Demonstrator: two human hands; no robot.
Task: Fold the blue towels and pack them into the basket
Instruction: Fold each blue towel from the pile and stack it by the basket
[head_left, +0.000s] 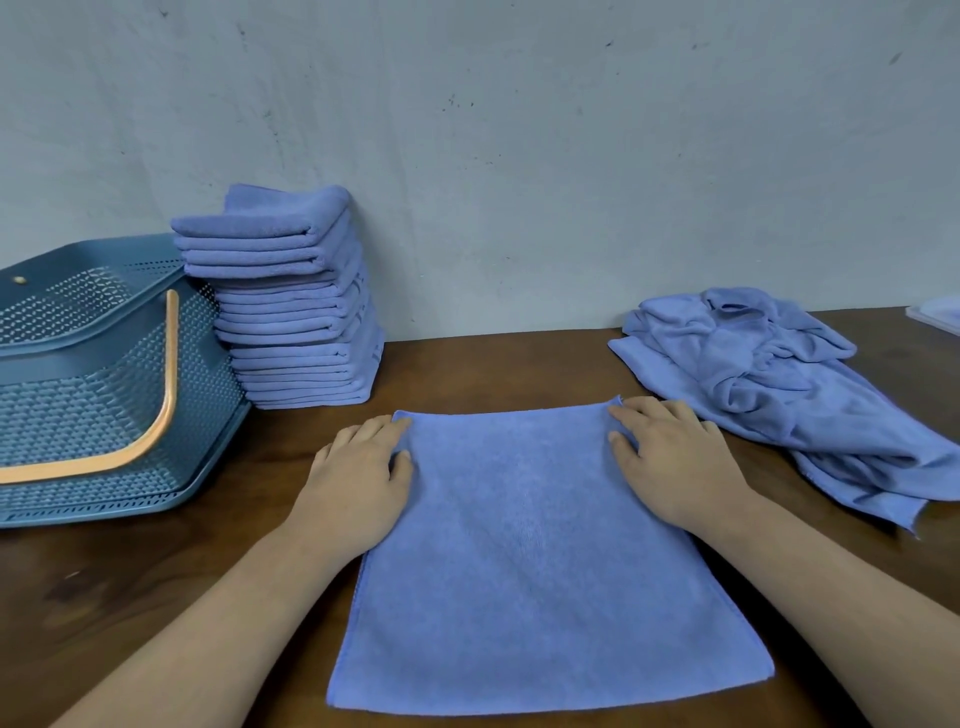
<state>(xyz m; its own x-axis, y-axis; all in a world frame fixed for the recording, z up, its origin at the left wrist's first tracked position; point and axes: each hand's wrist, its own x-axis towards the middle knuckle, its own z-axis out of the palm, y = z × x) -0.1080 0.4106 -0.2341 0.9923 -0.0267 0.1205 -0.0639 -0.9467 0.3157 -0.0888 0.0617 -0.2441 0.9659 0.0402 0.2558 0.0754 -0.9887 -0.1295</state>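
Observation:
A blue towel (540, 561) lies spread flat on the wooden table in front of me. My left hand (358, 478) rests on its far left corner with fingers straight, thumb on the cloth. My right hand (670, 457) presses flat on the far right corner. A tall stack of folded blue towels (296, 301) leans against the wall at the back left. Beside it on the left stands the blue perforated basket (78, 395) with an orange handle (156, 415). A heap of unfolded blue towels (779, 384) lies at the right.
A grey wall runs along the back of the brown table (156, 571). A pale flat object (935, 312) shows at the far right edge, mostly cut off.

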